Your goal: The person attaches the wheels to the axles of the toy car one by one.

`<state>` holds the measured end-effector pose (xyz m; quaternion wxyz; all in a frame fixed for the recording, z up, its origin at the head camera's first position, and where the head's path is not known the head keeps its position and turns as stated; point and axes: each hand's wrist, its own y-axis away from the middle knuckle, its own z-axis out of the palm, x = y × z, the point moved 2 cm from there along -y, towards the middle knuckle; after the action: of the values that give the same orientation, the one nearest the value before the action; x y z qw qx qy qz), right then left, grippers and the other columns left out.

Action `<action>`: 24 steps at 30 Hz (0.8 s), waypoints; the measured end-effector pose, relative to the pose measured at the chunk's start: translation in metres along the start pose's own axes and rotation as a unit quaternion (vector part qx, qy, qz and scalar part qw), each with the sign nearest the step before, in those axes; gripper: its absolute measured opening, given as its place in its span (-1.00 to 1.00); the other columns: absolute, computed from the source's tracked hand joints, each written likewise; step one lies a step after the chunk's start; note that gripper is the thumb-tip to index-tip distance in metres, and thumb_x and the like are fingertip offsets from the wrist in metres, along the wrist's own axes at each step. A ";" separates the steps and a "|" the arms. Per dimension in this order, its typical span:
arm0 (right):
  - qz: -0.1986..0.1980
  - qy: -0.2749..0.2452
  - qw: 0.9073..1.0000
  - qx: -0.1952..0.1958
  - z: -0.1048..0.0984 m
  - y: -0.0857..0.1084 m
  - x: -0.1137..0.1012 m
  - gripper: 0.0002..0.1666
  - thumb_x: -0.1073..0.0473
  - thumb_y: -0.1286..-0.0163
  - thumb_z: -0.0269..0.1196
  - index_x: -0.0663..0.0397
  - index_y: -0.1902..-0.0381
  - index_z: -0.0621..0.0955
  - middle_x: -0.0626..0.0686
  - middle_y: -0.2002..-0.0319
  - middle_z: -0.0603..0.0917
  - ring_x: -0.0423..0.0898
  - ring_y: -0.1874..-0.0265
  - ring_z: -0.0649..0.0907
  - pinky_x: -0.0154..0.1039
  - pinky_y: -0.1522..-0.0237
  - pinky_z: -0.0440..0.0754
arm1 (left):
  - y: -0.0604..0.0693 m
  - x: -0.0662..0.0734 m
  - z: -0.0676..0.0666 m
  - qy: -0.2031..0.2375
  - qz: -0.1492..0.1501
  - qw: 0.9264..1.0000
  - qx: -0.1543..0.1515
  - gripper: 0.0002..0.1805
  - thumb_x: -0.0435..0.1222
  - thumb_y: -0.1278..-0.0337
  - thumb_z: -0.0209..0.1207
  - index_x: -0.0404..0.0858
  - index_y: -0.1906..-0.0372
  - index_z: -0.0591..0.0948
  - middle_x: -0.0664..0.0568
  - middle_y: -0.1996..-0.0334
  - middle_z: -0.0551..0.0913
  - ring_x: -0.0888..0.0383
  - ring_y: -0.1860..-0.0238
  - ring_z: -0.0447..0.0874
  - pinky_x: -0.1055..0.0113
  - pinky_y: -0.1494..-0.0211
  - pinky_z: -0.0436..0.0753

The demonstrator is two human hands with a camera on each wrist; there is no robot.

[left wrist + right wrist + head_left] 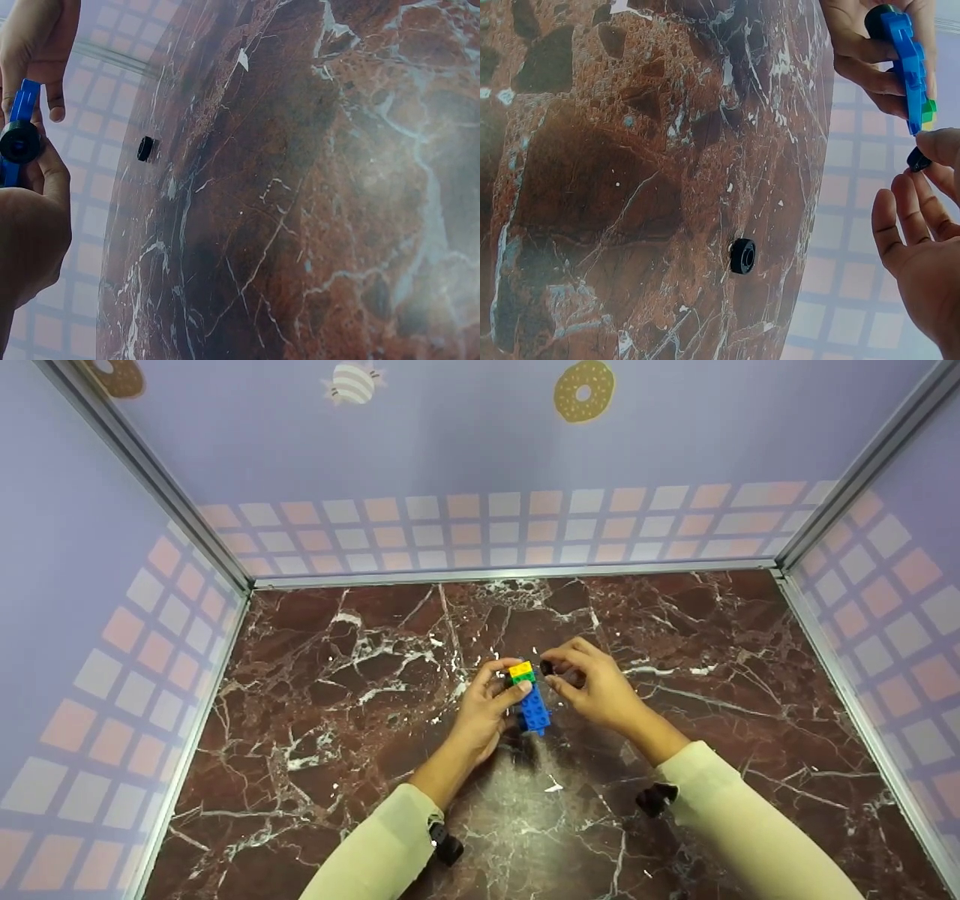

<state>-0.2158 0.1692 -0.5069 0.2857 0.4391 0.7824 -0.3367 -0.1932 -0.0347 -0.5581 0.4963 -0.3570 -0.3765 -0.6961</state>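
A toy vehicle of blue bricks (535, 711), with a yellow brick (520, 668) and a green brick (523, 678) at its far end, is held in my left hand (484, 709). My left thumb lies on top by the green brick. One black wheel (20, 142) sits on its side in the left wrist view. My right hand (596, 682) pinches another black wheel (918, 159) between thumb and fingers, close beside the vehicle's far end. Whether that wheel touches the vehicle, I cannot tell.
A loose black wheel (742, 256) stands on the brown marbled table (337, 720); a loose wheel (145, 148) also shows in the left wrist view. Small white scraps (553, 785) dot the surface. Purple panels (480, 450) with checks enclose the back and both sides.
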 end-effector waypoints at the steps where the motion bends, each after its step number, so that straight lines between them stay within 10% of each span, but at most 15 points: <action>1: -0.002 -0.002 1.000 -0.001 0.000 0.000 0.000 -0.60 0.34 -0.49 0.46 0.18 -0.25 0.75 0.14 -0.06 0.72 0.09 0.07 0.80 -0.10 0.12 0.87 | 0.000 0.000 0.000 0.000 0.000 1.000 -0.002 -0.51 -0.41 -0.50 0.33 -0.18 -0.41 0.53 -0.12 -0.12 0.68 0.03 0.00 0.81 -0.01 -0.07 0.92; 24: -0.026 -0.029 0.999 -0.020 0.002 0.000 0.001 -0.55 0.33 -0.47 0.47 0.23 -0.28 0.72 0.20 -0.03 0.77 0.06 0.12 0.83 -0.09 0.08 0.91 | -0.001 -0.001 -0.001 0.004 -0.003 1.000 -0.001 -0.54 -0.41 -0.50 0.33 -0.14 -0.38 0.55 -0.13 -0.17 0.71 0.03 -0.02 0.82 -0.05 -0.10 0.91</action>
<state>-0.2160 0.1677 -0.5088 0.3084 0.4031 0.7914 -0.3407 -0.1937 -0.0352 -0.5596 0.4952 -0.3537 -0.3753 -0.6992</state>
